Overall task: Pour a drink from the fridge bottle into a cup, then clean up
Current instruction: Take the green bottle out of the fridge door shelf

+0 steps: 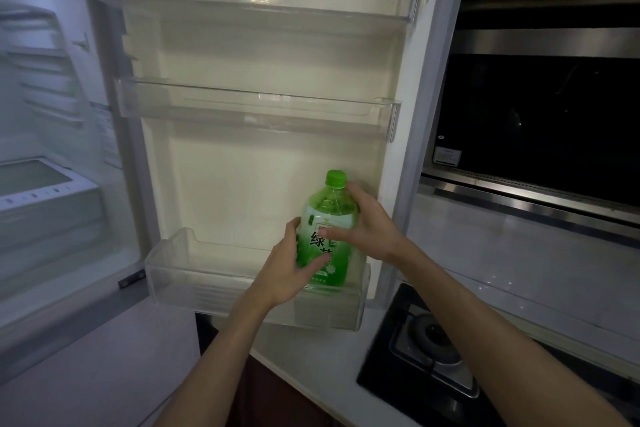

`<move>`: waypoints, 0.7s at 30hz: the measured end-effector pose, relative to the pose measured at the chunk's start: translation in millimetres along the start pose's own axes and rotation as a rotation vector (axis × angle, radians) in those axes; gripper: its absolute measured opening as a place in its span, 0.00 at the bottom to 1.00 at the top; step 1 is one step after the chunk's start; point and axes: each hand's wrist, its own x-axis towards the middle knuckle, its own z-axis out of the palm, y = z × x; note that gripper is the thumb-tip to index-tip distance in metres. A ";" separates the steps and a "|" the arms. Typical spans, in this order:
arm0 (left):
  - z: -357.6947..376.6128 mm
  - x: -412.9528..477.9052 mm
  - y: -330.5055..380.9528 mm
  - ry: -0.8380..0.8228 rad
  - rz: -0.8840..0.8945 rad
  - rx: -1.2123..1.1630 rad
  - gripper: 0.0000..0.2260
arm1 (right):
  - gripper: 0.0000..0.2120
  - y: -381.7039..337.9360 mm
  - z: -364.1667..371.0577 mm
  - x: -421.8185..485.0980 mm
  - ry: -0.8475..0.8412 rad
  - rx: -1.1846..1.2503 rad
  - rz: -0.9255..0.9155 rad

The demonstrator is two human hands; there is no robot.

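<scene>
A green-capped bottle (327,215) with a green and white label stands upright at the right end of the lowest clear shelf (194,274) of the open fridge door. My left hand (287,270) grips the bottle's lower body from the left, fingers wrapped over the label. My right hand (367,225) grips its upper body from the right, thumb across the front. The bottle's base is hidden behind the shelf wall. No cup is in view.
Two more clear door shelves (256,107) sit above, both bare. The fridge interior (41,184) is at the left. A white counter (519,253) and a black gas hob (426,350) lie at the right, below a dark range hood (540,107).
</scene>
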 end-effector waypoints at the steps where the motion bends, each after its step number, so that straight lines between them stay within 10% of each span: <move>1: 0.3 -0.4 0.5 0.010 -0.001 -0.011 0.30 | 0.34 -1.7 -1.5 0.0 0.004 0.017 -0.004; 21: -19.7 -15.6 49.5 0.144 0.020 -0.021 0.27 | 0.29 -42.1 -17.5 2.2 0.018 0.300 -0.103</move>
